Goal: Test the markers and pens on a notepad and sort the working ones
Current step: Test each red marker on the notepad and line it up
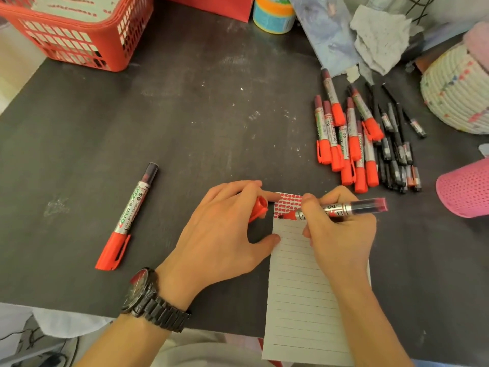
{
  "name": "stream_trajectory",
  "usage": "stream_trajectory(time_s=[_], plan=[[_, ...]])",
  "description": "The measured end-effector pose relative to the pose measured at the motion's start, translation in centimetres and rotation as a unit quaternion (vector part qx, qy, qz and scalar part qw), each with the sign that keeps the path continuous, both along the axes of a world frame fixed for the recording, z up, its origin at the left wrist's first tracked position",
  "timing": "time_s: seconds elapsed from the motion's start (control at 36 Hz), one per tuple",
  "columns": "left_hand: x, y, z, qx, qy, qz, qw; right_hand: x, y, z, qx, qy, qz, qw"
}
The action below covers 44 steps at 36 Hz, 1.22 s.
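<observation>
From the head camera, the right hand (341, 229) is curled around an uncapped red marker (341, 207), gripping it like a pen, with the barrel's dark end sticking out past the knuckles to its right. The marker's tip rests on the notepad (304, 300), which lies under this hand and runs back along the forearm. Rows of red test marks (288, 202) fill the top of the page, just beyond the tip.

Just to the left, the left hand (225, 229) holds the red cap (259, 207) tucked beneath its fingers. Its index finger reaches to the pad's top corner and its thumb presses on the pad's left edge. A black watch (148, 295) sits on that wrist.

Well to the left of the left hand, a single capped marker (127, 215) lies on the dark table (198, 115). Beyond the right hand and slightly to its right lies a pile of red markers (346, 144), with black pens (397, 149) touching the pile's far side. A pink cup (465, 189) lies on its side near the right hand, farther right. A red basket (76, 30) stands far beyond the left hand.
</observation>
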<state>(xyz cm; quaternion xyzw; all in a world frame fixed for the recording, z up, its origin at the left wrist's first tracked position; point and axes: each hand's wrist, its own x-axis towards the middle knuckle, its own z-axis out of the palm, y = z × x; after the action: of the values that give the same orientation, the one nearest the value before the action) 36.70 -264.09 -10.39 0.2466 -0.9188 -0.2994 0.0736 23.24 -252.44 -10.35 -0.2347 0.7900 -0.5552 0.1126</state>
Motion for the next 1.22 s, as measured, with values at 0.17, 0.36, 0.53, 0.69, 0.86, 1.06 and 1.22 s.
stream_trajectory(time_s=[0.17,0.36,0.53,0.69,0.86,1.06,1.22], plan=[[0.07,0.06,-0.17,0.003,0.008,0.005,1.000,-0.02,-0.06,-0.16,0.009,0.015,-0.001,1.000],[0.04,0.00,-0.22,0.000,0.006,0.005,1.000,-0.13,-0.07,-0.22,0.011,0.015,0.001,1.000],[0.02,0.04,0.03,0.003,-0.003,0.007,1.000,-0.13,-0.08,-0.28,0.003,0.009,-0.001,1.000],[0.07,0.00,0.01,0.007,-0.005,0.003,1.000,-0.20,0.02,-0.41,0.001,0.007,0.001,1.000],[0.08,0.08,-0.20,0.003,-0.003,0.017,1.000,-0.19,0.01,-0.32,0.001,0.012,0.003,1.000],[0.12,0.06,-0.35,0.000,0.003,0.015,1.000,-0.13,0.00,-0.39,0.004,0.016,-0.004,1.000],[0.04,-0.03,-0.34,0.002,0.002,0.010,1.000,-0.16,0.00,-0.38,0.011,0.018,-0.004,1.000]])
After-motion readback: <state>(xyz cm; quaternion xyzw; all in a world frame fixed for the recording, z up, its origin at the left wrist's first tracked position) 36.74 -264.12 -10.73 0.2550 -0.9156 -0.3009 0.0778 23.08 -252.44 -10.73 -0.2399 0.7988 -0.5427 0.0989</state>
